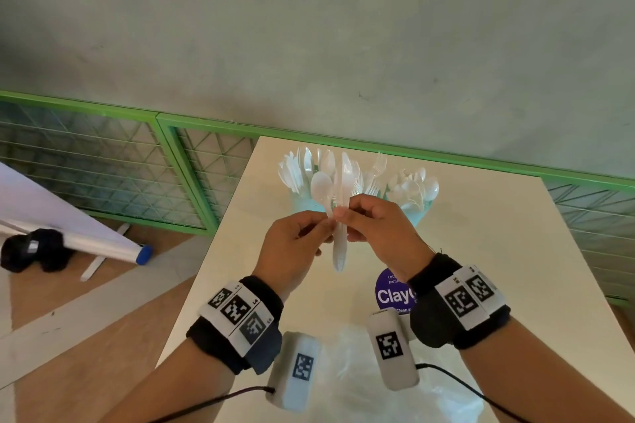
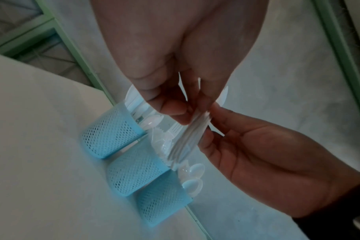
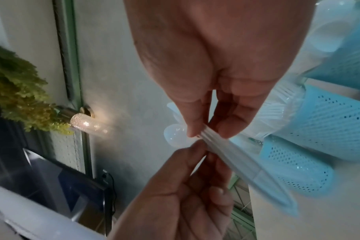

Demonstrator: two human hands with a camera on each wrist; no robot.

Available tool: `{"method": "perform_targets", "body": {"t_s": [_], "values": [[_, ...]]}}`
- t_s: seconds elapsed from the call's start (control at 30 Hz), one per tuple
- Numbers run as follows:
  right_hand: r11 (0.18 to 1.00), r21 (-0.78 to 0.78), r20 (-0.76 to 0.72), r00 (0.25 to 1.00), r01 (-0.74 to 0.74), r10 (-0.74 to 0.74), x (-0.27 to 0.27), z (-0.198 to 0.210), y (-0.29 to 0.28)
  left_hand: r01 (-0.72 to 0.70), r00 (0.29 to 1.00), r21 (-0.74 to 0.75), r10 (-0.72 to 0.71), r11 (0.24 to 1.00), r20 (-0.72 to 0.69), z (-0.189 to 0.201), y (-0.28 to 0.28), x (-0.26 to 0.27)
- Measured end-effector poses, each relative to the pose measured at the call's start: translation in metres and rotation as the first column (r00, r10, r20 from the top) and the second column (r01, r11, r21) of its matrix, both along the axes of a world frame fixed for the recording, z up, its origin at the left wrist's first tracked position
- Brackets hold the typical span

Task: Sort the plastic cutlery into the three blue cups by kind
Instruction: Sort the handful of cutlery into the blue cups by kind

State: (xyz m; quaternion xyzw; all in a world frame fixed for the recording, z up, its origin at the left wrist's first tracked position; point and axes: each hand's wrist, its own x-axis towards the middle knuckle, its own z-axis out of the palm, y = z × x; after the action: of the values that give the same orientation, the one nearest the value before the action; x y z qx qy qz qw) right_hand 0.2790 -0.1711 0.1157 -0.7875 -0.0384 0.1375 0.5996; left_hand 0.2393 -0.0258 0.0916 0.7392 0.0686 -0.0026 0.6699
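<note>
Both hands meet above the middle of the white table (image 1: 515, 251) and hold a small bundle of white plastic cutlery (image 2: 187, 139). From it a spoon (image 1: 321, 186) and a knife (image 1: 340, 244) stand out. My left hand (image 1: 324, 221) pinches the spoon's handle, and my right hand (image 1: 343, 213) pinches the knife beside it. Three blue mesh cups stand in a row at the table's far end: left cup (image 2: 111, 134) with knives, middle cup (image 2: 134, 172) with forks, right cup (image 2: 160, 206) with spoons. My hands hide most of them in the head view.
A purple round sticker (image 1: 391, 295) lies on the table under my right wrist. A clear plastic bag (image 1: 360, 374) sits at the near edge. A green mesh fence (image 1: 103, 148) runs behind the table. On the floor to the left lie a white roll (image 1: 103, 244) and a black object (image 1: 34, 251).
</note>
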Motion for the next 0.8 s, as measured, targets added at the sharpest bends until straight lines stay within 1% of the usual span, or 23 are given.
{"method": "perform_targets", "body": {"t_s": [0.07, 0.13, 0.2, 0.3, 0.33, 0.4, 0.47, 0.53, 0.6, 0.63, 0.67, 0.7, 0.73, 0.8], "values": [[0.999, 0.017, -0.013, 1.000, -0.027, 0.028, 0.005, -0.004, 0.006, -0.057, 0.998, 0.076, 0.055, 0.996, 0.025, -0.004, 0.006, 0.003], [0.999, -0.009, -0.012, 0.999, -0.032, 0.032, 0.013, -0.005, 0.013, -0.102, 0.994, 0.145, 0.098, 0.984, 0.038, -0.011, 0.014, 0.007], [1.000, -0.002, 0.008, 1.000, 0.020, -0.020, 0.029, -0.002, 0.020, -0.144, 0.990, 0.169, 0.141, 0.975, 0.030, -0.018, 0.024, 0.009], [0.991, 0.004, 0.136, 0.981, 0.137, -0.136, 0.066, 0.004, 0.036, -0.183, 0.983, 0.162, 0.185, 0.970, 0.007, -0.024, 0.036, 0.013], [0.986, -0.027, 0.180, 0.971, 0.166, -0.159, 0.079, 0.005, 0.042, -0.192, 0.981, 0.157, 0.194, 0.969, 0.006, -0.025, 0.039, 0.015], [0.969, -0.160, 0.246, 0.958, 0.189, -0.147, 0.102, -0.002, 0.060, -0.211, 0.977, 0.149, 0.212, 0.966, 0.010, -0.025, 0.046, 0.020], [0.925, -0.345, 0.267, 0.961, 0.158, -0.064, 0.118, -0.015, 0.074, -0.222, 0.975, 0.133, 0.221, 0.966, 0.018, -0.025, 0.052, 0.026], [0.850, -0.516, 0.236, 0.972, 0.108, 0.020, 0.128, -0.030, 0.082, -0.238, 0.971, 0.099, 0.237, 0.966, 0.021, -0.024, 0.058, 0.031], [0.723, -0.688, 0.190, 0.977, 0.063, 0.096, 0.134, -0.046, 0.087, -0.260, 0.966, 0.063, 0.259, 0.964, 0.020, -0.026, 0.063, 0.034], [0.664, -0.747, 0.157, 0.980, 0.035, 0.125, 0.136, -0.053, 0.089, -0.265, 0.964, 0.046, 0.265, 0.963, 0.019, -0.027, 0.065, 0.034], [0.628, -0.778, 0.125, 0.982, 0.008, 0.143, 0.136, -0.056, 0.091, -0.266, 0.964, 0.032, 0.265, 0.964, 0.017, -0.029, 0.067, 0.035], [0.609, -0.793, 0.099, 0.984, -0.012, 0.149, 0.137, -0.059, 0.093, -0.260, 0.965, 0.021, 0.260, 0.965, 0.015, -0.031, 0.068, 0.035], [0.598, -0.800, 0.064, 0.987, -0.037, 0.146, 0.136, -0.059, 0.094, -0.253, 0.967, 0.011, 0.253, 0.967, 0.013, -0.032, 0.068, 0.034], [0.601, -0.799, 0.089, 0.986, -0.016, 0.144, 0.135, -0.056, 0.095, -0.245, 0.970, 0.010, 0.245, 0.970, 0.004, -0.034, 0.069, 0.034]]}}
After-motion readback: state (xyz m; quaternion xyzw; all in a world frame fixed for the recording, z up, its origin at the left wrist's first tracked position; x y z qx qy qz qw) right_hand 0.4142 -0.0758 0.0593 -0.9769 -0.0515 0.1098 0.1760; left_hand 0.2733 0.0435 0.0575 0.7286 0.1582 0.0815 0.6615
